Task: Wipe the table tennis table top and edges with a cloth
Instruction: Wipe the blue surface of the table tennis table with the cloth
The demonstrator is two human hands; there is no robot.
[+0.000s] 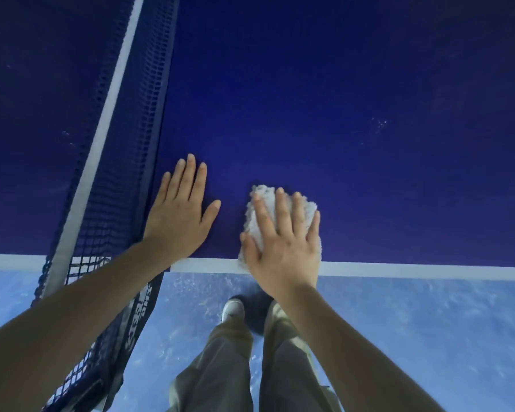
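Note:
The dark blue table tennis table top [339, 114] fills the upper view, with a white line [414, 270] along its near edge. A fluffy white cloth [266, 211] lies folded on the top, reaching the near edge. My right hand [283, 245] presses flat on the cloth with straight, spread fingers. My left hand [180, 209] rests flat on the bare table top, left of the cloth and beside the net, fingers straight.
The dark net [113, 179] with its white top band [101, 135] runs from the upper middle down to the lower left, hanging past the table edge. Below the edge is a light blue floor [428, 337], with my legs and shoes [234, 310] there.

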